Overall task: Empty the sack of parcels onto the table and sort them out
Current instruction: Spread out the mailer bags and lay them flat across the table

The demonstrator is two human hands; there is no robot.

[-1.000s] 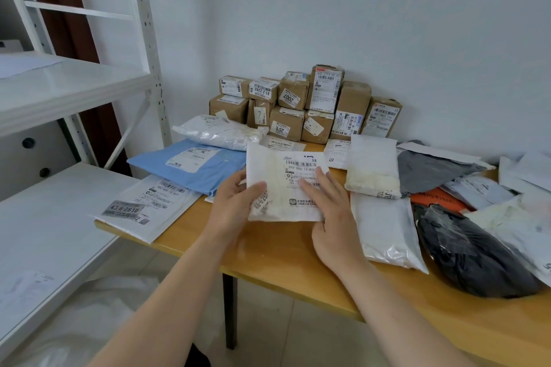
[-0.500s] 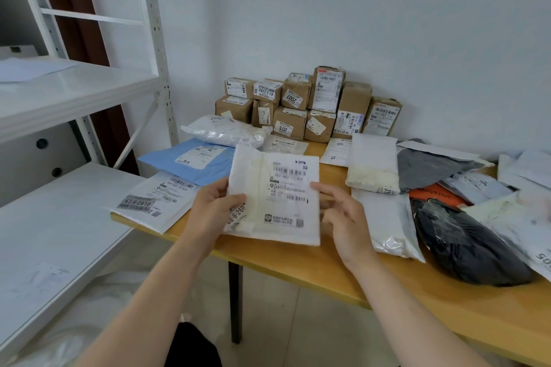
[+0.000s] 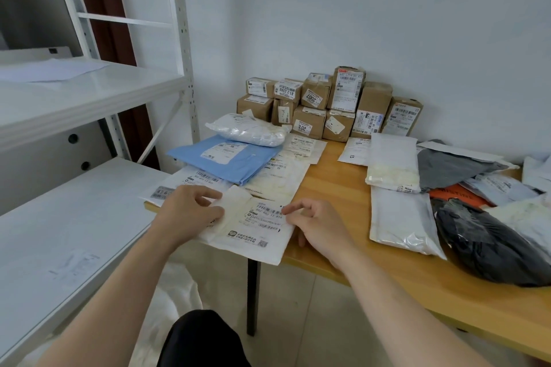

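Observation:
A flat white mailer with a barcode label lies at the front left corner of the wooden table, its near edge hanging over the rim. My left hand pinches its upper left corner. My right hand has curled fingers at its right edge, index tip on the label and thumb at the edge. Flat mailers are laid out behind it, among them a blue one. The white sack lies on the floor beneath.
Several brown cardboard boxes are stacked against the back wall. White padded mailers, a grey bag and a black bag crowd the right side. A white metal shelf rack stands close on the left.
The white mailer came down and to the left from in front of me onto the table's corner. Both hands moved with it, and my right hand's fingers have curled at its edge.

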